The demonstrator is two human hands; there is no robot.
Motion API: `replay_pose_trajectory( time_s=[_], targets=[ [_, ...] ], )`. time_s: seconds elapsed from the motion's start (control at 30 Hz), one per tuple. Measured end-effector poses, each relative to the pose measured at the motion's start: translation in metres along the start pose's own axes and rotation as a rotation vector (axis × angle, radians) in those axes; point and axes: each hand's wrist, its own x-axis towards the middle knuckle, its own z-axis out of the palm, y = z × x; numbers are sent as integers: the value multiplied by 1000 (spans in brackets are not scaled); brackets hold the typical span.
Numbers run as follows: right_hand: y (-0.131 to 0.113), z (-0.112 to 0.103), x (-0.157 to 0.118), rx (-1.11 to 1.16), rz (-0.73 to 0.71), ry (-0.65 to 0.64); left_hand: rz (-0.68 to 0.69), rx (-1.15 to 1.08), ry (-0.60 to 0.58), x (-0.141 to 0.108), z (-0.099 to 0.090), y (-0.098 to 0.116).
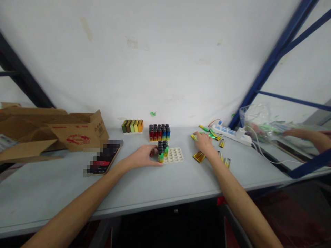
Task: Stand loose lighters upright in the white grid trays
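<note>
Nearest, the front edge of a pale grey bench (134, 193). Just in from there, at left, a flat dark phone (110, 158), blocked out in part by coarse pixels. Near the middle, a cream tray with rows of round hollows (178, 155), and at its left end a small cluster of slim upright pieces, black-topped, with green-to-yellow bodies (161, 156). Curved about that end, the left hand (144, 155), thumb at the near side, fingers at the far side, a fair gap between; impossible to tell how firm the hold. To the right, well apart from the tray, the right hand (204, 143), palm down, fingers low among loose, shiny gold and green slim pieces (199, 156); impossible to tell whether pinching one. Behind the tray, a block of upright black-topped red and blue pieces (159, 132). Farther left, an open brown cardboard box (80, 132). Right of the loose pieces, a white power strip with blue sockets (232, 133). Beyond a blue metal frame (266, 67), another person's hand (307, 134). Near the wall, a block of green, yellow and orange pieces (132, 126). Last, the scuffed white wall (165, 62).
</note>
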Motion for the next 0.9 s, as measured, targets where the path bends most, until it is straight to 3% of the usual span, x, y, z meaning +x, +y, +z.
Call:
replay_pose_trajectory(
  time_s=[0.3, 0.47, 0.67, 0.9],
  targets=[
    [1, 2, 6, 43, -96, 4, -7, -13, -10, 0, -1, 1],
    [-4, 0, 9, 416, -238, 71, 0, -24, -12, 0, 0, 0],
    [-16, 3, 5, 739, -297, 186, -18, -7, -12, 0, 0, 1],
    [-27, 2, 8, 1240, -301, 81, -19, -13, -9, 0, 1, 0]
  ],
)
